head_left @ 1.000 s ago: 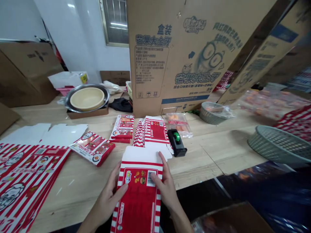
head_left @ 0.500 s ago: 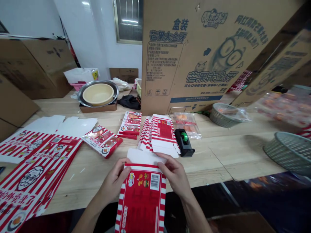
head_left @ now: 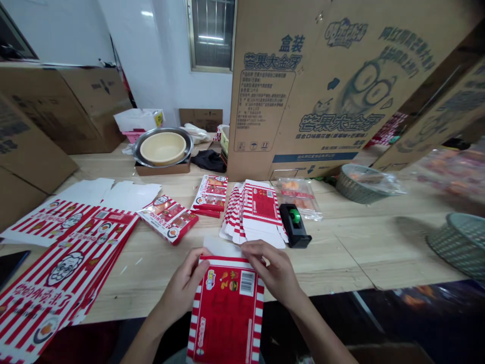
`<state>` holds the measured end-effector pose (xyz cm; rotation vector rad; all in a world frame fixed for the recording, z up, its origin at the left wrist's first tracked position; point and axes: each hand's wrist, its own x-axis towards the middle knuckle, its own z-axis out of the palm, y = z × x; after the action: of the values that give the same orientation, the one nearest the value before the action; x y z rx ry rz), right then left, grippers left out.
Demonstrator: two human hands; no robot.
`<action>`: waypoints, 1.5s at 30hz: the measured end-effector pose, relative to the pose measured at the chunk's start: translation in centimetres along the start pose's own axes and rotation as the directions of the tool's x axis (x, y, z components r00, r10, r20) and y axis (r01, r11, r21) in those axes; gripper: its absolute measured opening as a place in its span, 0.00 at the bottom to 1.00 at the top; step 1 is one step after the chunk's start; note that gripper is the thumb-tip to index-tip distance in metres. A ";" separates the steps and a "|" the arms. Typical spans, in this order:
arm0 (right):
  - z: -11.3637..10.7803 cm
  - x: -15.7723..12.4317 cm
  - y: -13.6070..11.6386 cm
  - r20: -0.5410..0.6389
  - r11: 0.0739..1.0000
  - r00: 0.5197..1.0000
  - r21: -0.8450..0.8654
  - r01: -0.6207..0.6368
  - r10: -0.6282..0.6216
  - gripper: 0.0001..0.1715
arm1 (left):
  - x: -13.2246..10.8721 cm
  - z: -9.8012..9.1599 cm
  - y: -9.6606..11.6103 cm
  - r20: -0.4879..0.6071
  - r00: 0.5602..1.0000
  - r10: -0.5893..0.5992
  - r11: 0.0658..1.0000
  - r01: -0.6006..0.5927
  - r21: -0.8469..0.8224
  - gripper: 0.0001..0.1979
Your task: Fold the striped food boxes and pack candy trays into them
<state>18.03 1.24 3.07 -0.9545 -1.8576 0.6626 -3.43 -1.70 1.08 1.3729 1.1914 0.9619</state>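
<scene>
fingers (head_left: 197, 265) of the left hand (head_left: 180, 290) and right hand (head_left: 273, 268) sit close together, pinching the upper corners of a flat red-and-white striped paperboard box blank (head_left: 227, 318). its white flap (head_left: 222, 247) points forward, nearly touching a stack of striped paperboard blanks (head_left: 257, 212). the blank's lower end overhangs a pale wooden table (head_left: 326, 263), with a black tape dispenser (head_left: 291, 225) near.

The cardboard carton (head_left: 303, 91) read 盒装 and 芒果大金牙 in blue. A barcode (head_left: 247, 283) stood on the red-striped paper box (head_left: 227, 323).
</scene>
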 end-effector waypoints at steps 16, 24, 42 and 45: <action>-0.9 3.4 -2.8 0.376 0.978 0.917 0.100 -0.183 0.133 0.06 | -0.7 0.0 0.4 -0.017 1.000 0.005 1.000 -0.005 -0.026 0.11; 0.1 4.2 -3.3 0.311 0.989 0.941 -0.109 -0.100 0.130 0.05 | -1.4 0.7 0.8 -0.015 0.999 -0.045 0.975 0.041 -0.218 0.27; -2.1 0.7 -1.9 0.413 0.674 0.843 0.517 -0.528 0.344 0.05 | -2.2 -0.4 -0.5 -0.221 0.975 0.032 0.997 -0.015 0.079 0.13; -2.3 -0.3 -2.2 0.390 0.727 0.864 0.486 -0.486 0.317 0.11 | -2.0 -0.2 -0.9 -0.221 0.975 0.004 0.996 0.015 0.086 0.13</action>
<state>19.45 -0.06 5.62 -0.8875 -1.5191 1.6075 -4.11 -3.64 0.38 1.3561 1.4178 1.0915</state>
